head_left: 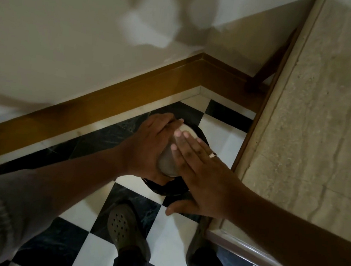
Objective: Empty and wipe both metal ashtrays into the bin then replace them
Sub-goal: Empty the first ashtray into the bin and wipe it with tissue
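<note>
My left hand (146, 147) grips a round metal ashtray (166, 162), held tilted over a black bin (174, 190) on the floor. My right hand (200, 177) lies flat with fingers straight, pressed against the ashtray's upturned side. A pale rim or lining (189, 131) shows just beyond the fingertips, over the bin's mouth. Most of the bin is hidden under both hands. Only one ashtray is in view.
The bin stands in a corner of a black-and-white checkered floor (171, 241), by a brown skirting board (108, 103). A beige stone counter (313, 126) runs along the right. My shoes (124, 229) stand just in front of the bin.
</note>
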`<state>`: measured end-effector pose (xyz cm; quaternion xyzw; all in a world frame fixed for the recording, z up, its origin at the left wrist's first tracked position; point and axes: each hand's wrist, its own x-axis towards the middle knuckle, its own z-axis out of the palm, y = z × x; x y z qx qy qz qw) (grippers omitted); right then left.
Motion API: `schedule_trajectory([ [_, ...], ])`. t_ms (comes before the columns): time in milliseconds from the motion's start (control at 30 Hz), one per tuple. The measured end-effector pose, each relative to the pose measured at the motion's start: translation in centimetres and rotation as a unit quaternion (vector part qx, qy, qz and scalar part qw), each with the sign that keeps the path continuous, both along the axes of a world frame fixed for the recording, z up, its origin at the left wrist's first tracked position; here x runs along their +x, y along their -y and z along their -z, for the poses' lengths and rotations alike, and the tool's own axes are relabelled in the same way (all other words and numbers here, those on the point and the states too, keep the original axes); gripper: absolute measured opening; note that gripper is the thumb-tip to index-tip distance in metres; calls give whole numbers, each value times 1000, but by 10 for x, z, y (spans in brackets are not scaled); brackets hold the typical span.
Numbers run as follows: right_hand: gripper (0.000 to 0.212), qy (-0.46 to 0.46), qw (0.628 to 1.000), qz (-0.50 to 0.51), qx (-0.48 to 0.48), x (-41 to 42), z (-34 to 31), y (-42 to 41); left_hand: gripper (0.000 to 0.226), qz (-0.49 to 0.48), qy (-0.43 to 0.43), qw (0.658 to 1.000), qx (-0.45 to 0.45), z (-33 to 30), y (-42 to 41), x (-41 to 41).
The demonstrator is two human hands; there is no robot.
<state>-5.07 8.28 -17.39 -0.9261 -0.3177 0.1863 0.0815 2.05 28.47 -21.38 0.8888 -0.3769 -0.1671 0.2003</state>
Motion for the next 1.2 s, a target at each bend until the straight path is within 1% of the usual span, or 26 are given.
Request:
schedule_trajectory([
  [167,121,4,1000,-30,-5,-1,2,4,123,7,10,1000,12,-1,-6,1],
  [400,125,-26,999,-45,-5,-3,4,4,120,14,16,1000,12,0,-8,-1],
  [667,122,-9,998,-69,0,-2,5,2,117,9,25,1000,8,0,-8,-2],
  [767,125,-16,997,-71,-6,-1,5,0,118,0,25,1000,3,1,-10,-3],
  [833,122,18,997,-74,19,-1,3,-1,117,-2,24,1000,9,2,-11,-5],
  [933,113,101,989,-63,85,-3,-5,-1,116,-15,8,1000,-3,3,-10,-7],
  [967,113,98,990,-59,82,-4,-3,0,117,-22,5,1000,-9,1,-9,-7],
  [1067,119,11,998,-59,17,-7,4,4,123,-30,4,1000,3,-5,-3,-4],
  [1100,119,5,998,-55,9,-7,4,4,123,-31,6,999,3,-7,-1,-3],
  [1133,118,17,998,-50,13,-6,2,4,123,-36,11,999,-1,-8,-1,-2],
  [1200,114,70,996,-26,40,-2,-6,3,121,-42,25,999,-19,-8,0,2],
])
